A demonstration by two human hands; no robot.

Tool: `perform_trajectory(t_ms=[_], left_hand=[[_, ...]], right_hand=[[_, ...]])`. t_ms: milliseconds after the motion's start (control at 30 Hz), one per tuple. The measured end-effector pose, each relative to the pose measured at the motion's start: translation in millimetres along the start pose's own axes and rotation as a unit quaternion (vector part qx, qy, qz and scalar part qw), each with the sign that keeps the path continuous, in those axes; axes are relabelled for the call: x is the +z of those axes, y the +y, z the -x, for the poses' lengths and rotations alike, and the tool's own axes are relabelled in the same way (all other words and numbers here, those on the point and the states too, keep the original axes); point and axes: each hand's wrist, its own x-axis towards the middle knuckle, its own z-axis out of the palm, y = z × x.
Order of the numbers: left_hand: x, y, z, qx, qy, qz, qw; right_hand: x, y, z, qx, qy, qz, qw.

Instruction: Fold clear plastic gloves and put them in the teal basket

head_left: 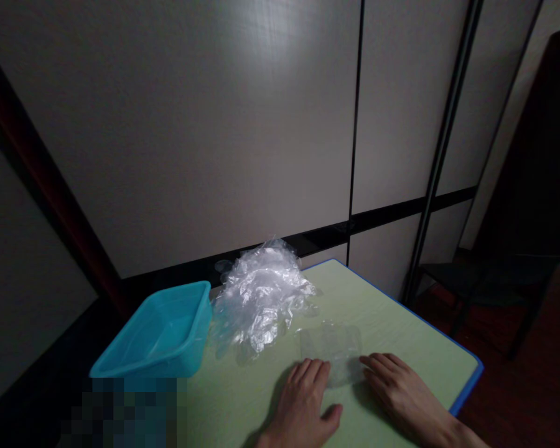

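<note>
A clear plastic bag (333, 348) lies flat on the pale green tabletop. At its near left edge rests my left hand (303, 398), palm down, fingers stretched out and thumb apart. My right hand (396, 386) is by the bag's right edge, fingers extended, the fingertips at or just beside the plastic. Neither hand grips anything. Beyond the left hand, a crumpled heap of clear plastic bags (266, 292) sits toward the back of the table, some pieces spread at its foot.
Left of the heap stands a turquoise plastic basin (196, 333). The green table (392, 311) has a blue edge and stands by a tall wardrobe with panelled doors (242, 137). A dark chair (490, 280) is beyond the right edge. The lower left is pixelated.
</note>
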Motion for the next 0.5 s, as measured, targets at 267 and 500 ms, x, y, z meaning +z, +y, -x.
perform_trajectory(t_ms=[267,500], left_hand=[[-11.3,-5.9,-8.5,-0.031,0.068,0.141,0.987],[-38.9,-22.5,-19.1,-0.049,0.13,0.336,0.932]], right_hand=[[-20.8,13.7,-18.7,0.122,-0.069,-0.191,0.971],[-48.7,11.2,-44.4,0.195,-0.07,-0.368,0.907]])
